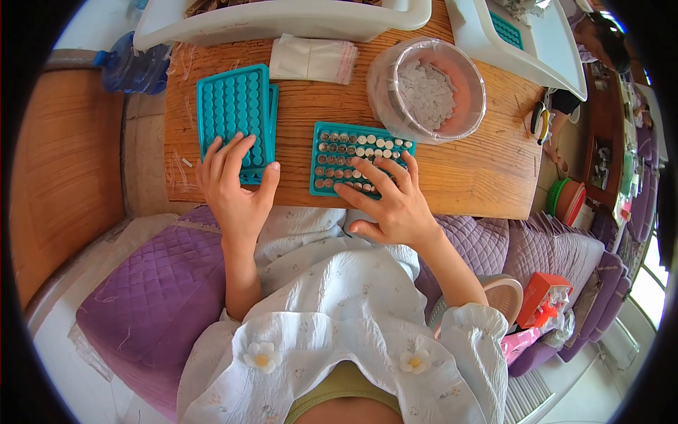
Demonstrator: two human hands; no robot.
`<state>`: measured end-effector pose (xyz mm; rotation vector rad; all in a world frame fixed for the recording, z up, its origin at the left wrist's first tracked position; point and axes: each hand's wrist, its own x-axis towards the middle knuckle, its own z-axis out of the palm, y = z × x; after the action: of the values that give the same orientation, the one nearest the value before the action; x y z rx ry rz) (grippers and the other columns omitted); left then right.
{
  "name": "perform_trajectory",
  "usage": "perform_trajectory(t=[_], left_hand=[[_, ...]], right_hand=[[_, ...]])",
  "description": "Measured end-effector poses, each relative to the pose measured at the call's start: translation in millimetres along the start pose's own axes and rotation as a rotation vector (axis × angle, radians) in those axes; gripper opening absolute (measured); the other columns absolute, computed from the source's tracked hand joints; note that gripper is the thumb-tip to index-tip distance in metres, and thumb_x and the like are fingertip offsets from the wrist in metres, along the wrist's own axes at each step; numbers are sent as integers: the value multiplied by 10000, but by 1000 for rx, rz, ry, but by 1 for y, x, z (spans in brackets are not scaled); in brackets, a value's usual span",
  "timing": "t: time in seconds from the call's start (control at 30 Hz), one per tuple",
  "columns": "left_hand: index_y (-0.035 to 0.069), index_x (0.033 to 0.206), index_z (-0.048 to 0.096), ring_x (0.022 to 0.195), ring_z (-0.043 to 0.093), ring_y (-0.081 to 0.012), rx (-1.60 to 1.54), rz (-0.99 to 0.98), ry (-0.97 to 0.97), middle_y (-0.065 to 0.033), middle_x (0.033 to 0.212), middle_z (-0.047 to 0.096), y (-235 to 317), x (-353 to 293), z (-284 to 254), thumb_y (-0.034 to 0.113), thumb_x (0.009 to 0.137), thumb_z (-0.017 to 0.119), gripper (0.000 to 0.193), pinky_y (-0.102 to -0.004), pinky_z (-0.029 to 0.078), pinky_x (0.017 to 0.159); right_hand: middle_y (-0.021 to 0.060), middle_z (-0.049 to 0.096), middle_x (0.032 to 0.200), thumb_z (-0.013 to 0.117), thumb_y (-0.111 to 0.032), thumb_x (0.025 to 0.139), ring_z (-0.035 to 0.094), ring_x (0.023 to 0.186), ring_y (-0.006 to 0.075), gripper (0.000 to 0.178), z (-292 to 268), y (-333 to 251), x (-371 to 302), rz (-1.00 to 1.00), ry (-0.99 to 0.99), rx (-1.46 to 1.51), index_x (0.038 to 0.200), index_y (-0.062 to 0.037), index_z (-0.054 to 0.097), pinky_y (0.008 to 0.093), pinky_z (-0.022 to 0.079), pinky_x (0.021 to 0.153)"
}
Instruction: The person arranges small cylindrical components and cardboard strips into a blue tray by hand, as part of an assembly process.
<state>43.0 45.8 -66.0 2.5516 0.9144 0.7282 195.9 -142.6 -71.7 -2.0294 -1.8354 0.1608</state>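
My left hand [236,187] rests with its fingers apart on the near end of a teal tray [229,92] with rows of round cells. Another teal tray [273,106] lies under it, its right edge showing. To the right, a second teal grid tray [316,141] is filled with rows of small round pieces [337,159], silvery or brownish on the left and whiter on the right. Over its near right part my right hand [399,201] spreads its fingers, tips on or just above the pieces. It covers some of them, and I see nothing held in it.
Behind the filled tray stands a plastic-lined bucket [381,85] holding small whitish pieces [427,92]. Clear plastic bags [311,58] lie near the back. White bins [282,27] border the far edge. Scissors [540,121] are at the right edge. A person [600,42] is at the far right.
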Motion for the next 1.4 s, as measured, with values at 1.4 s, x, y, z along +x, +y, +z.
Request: perform_trajectory(t=[1.4], left_hand=[[-19, 836, 483, 822, 576, -254, -55, -145, 350, -126, 880, 557, 3, 7, -88, 46, 853, 478, 67, -322, 454, 713]], right_hand=[[167, 519, 1170, 551, -110, 796, 435, 1165, 302, 343, 13, -93, 68, 76, 200, 208, 1116, -15, 471, 518, 294, 966]])
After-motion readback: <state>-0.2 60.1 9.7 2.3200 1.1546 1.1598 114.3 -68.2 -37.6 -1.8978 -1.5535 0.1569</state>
